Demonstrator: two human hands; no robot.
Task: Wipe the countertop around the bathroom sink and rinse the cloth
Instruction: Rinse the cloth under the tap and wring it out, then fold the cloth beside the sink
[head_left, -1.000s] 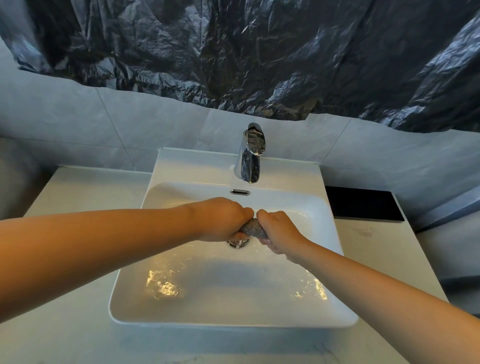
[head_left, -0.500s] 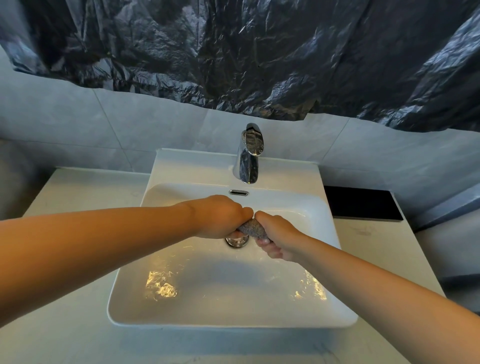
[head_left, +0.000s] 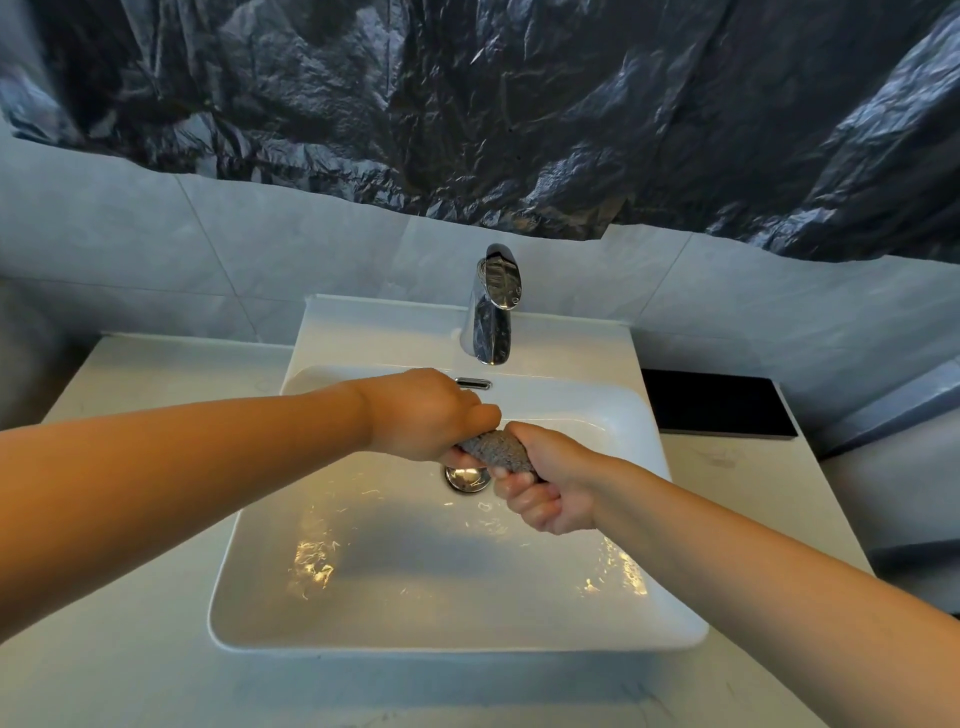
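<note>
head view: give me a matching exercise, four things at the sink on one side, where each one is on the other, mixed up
1 cloth
2 faucet
3 drain plug
4 black panel

a flat, right of the sink
b gripped by left hand and right hand
c upright on the sink's back ledge
d sink bottom, below the cloth

Pairs: 1-b, 2-c, 3-d, 4-a

right hand (head_left: 548, 491) rolls, curled fingers turn up, dips nearer | cloth (head_left: 496, 451) more exposed | drain (head_left: 466, 478) shows more
</note>
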